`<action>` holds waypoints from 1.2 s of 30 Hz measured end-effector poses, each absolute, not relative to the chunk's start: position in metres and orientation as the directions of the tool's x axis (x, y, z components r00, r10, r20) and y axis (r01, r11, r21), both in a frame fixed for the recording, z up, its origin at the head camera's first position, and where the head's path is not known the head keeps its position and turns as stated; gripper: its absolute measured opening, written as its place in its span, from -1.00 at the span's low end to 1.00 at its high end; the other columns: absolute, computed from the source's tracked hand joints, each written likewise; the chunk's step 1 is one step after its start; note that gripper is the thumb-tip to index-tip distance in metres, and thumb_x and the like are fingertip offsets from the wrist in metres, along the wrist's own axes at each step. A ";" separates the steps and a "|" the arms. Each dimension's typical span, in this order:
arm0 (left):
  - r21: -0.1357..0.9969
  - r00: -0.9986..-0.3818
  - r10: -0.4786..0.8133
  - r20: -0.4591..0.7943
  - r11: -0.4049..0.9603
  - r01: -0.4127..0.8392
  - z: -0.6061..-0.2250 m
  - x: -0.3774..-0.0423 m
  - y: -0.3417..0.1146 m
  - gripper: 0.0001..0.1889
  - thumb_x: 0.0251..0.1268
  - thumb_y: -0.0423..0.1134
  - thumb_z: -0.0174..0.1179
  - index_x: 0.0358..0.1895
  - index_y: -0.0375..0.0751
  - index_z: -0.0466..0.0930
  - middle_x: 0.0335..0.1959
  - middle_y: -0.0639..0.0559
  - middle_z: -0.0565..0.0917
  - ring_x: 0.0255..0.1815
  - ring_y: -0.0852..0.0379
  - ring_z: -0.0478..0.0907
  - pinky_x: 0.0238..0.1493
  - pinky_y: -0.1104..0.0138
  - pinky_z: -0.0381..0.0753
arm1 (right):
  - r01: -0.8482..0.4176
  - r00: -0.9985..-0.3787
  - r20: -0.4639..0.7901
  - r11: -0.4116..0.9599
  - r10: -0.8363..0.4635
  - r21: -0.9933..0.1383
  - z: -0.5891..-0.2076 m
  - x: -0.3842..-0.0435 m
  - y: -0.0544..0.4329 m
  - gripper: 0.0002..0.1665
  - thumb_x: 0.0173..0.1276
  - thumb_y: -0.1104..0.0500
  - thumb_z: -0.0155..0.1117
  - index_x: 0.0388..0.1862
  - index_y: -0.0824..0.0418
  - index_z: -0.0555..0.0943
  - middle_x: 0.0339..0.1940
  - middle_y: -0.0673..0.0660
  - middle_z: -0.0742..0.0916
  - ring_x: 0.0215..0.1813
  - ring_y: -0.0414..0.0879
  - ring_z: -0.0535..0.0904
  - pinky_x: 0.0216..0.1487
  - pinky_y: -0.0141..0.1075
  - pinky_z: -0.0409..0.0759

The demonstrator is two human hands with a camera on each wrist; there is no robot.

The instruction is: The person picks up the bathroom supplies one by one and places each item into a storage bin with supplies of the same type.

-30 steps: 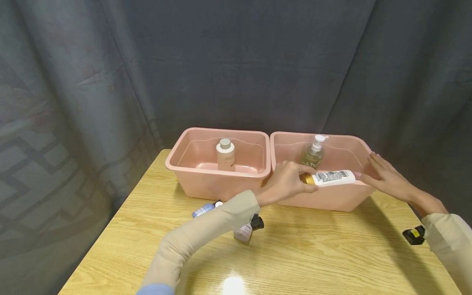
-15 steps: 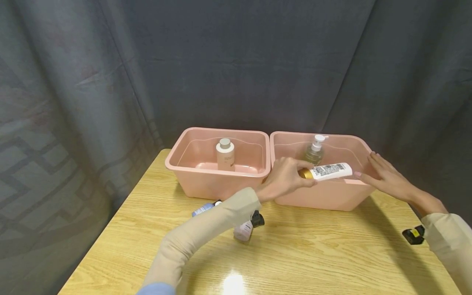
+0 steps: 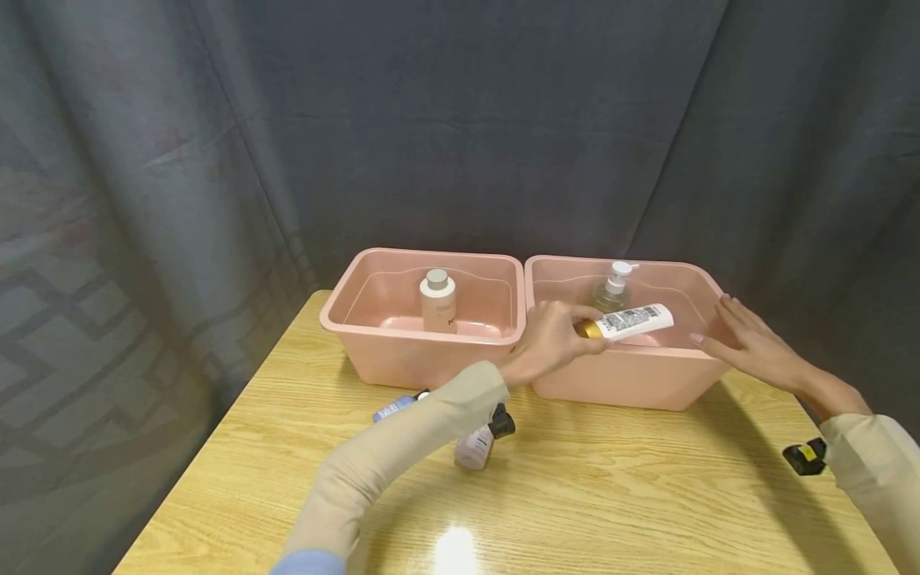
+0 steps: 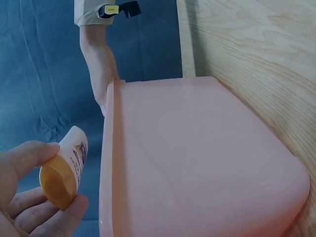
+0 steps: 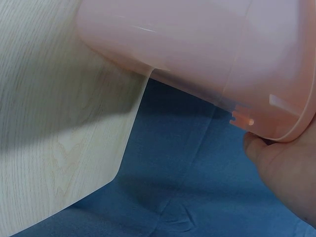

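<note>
My left hand [image 3: 548, 343] pinches a white bottle [image 3: 638, 319] by its gold cap [image 4: 58, 182], thumb on one side and fingers on the other. The bottle lies tilted over the front of the right pink bin [image 3: 625, 379], its white end pointing right. Inside that bin stands a clear pump bottle [image 3: 611, 297] with a white pump, partly hidden. At the same bin's right front corner rests my right hand [image 3: 765, 355], fingers extended along the rim and thumb by the front edge. In the right wrist view, the right hand [image 5: 291, 170] shows beside the rim.
A left pink bin [image 3: 424, 359] adjoins the right one and holds an upright white bottle [image 3: 438, 307] with a grey cap. Behind my left sleeve lie a blue bottle [image 3: 393, 408] and a pale lilac bottle [image 3: 473, 450] on the wooden table [image 3: 611, 495]. A dark curtain [image 3: 489, 120] hangs behind.
My left hand has moved the white bottle slightly left and farther back over the right bin, its free end tilting up. My right hand stays at the rim.
</note>
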State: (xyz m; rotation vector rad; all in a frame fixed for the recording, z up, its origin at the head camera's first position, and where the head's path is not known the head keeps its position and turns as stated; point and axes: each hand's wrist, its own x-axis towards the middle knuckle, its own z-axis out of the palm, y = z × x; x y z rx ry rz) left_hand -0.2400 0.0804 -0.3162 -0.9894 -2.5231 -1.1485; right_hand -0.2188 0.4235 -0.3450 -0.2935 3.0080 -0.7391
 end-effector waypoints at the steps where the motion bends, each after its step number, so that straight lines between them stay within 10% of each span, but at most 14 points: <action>1: 0.597 -0.760 0.487 0.430 0.478 0.644 -0.317 -0.241 0.081 -0.63 0.04 -0.13 0.53 -0.04 -0.12 0.78 -0.41 0.22 0.71 -0.60 0.41 0.39 -0.56 0.55 0.36 | -0.174 -0.982 0.015 0.870 -0.189 -0.462 -0.345 -0.219 0.424 0.07 0.49 -0.19 0.01 0.58 0.32 -0.32 0.56 0.37 -0.35 0.52 0.36 -0.55 0.25 0.52 -0.43; 36: 0.642 -0.799 0.390 0.458 0.477 0.600 -0.333 -0.266 0.093 -0.66 0.05 -0.15 0.53 -0.08 -0.16 0.78 -0.35 0.13 0.74 -0.59 0.41 0.43 -0.61 0.54 0.38 | -0.169 -0.982 0.008 0.866 -0.187 -0.470 -0.342 -0.217 0.422 0.07 0.50 -0.19 0.01 0.58 0.33 -0.32 0.56 0.36 -0.36 0.52 0.37 -0.55 0.25 0.53 -0.41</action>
